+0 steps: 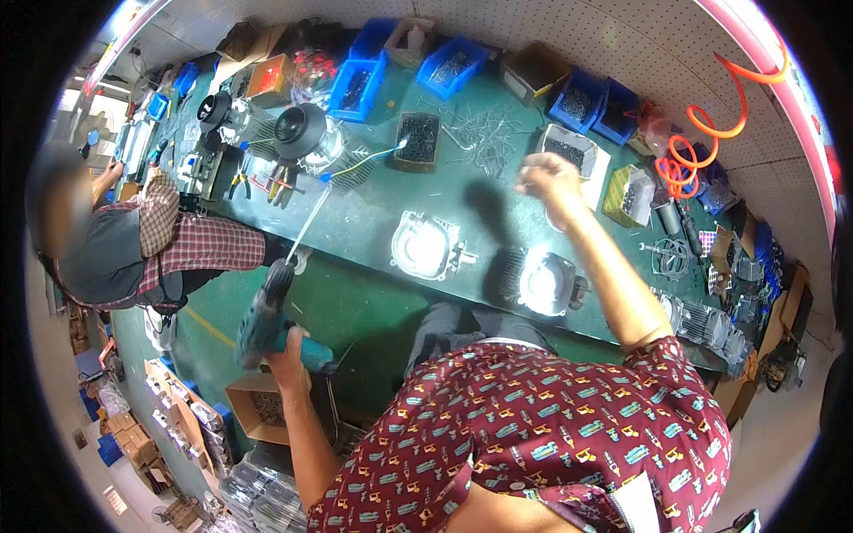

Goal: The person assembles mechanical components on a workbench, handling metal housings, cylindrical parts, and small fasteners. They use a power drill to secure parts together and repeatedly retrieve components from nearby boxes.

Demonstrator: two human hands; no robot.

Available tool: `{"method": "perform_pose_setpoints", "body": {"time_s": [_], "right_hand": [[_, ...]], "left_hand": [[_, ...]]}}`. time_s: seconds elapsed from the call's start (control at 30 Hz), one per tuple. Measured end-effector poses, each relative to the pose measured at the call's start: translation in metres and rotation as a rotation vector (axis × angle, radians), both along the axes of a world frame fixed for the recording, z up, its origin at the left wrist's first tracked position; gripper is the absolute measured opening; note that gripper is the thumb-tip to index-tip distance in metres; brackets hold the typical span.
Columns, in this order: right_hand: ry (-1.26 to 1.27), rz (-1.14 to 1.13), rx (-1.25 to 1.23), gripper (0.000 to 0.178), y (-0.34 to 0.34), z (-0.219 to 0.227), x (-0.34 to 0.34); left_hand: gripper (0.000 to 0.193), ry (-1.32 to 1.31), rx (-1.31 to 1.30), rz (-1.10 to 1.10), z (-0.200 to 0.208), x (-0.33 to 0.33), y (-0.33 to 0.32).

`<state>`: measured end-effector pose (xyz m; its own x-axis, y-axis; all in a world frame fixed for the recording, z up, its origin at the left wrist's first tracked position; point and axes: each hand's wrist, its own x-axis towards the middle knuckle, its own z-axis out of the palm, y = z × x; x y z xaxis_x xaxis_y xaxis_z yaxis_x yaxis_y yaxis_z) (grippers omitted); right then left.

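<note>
My left hand is wrapped round the grip of a teal cordless drill with a long thin bit. The drill is off the bench's front edge, its bit pointing up over the bench. My right hand is above the bench with its fingers curled together; whatever is in them is too small to make out. Just behind it stands an open white box of small dark parts. Two round cast-metal housings lie near the front edge, the right one below my right forearm.
Blue bins and cardboard boxes of screws line the back of the green bench. Loose wire-like pieces lie between them. Lamp-like assemblies and pliers are at left. An orange coiled hose hangs right. A co-worker sits left.
</note>
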<state>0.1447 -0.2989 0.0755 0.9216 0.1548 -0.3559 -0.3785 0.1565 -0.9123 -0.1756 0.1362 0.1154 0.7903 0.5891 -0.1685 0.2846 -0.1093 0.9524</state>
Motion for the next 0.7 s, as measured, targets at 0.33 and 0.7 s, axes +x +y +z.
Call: {"method": "perform_pose_setpoints", "body": {"time_s": [0.33,0.7], "right_hand": [[0.181,-0.003,0.389,0.022,0.089,0.016,-0.074],[0.168,-0.227,0.387,0.021,0.136,0.038,-0.117]], "left_hand": [[0.042,0.004,-0.368,-0.208,0.001,0.025,-0.044],[0.037,-0.023,-0.238,-0.591,0.002,0.087,0.015]]}}
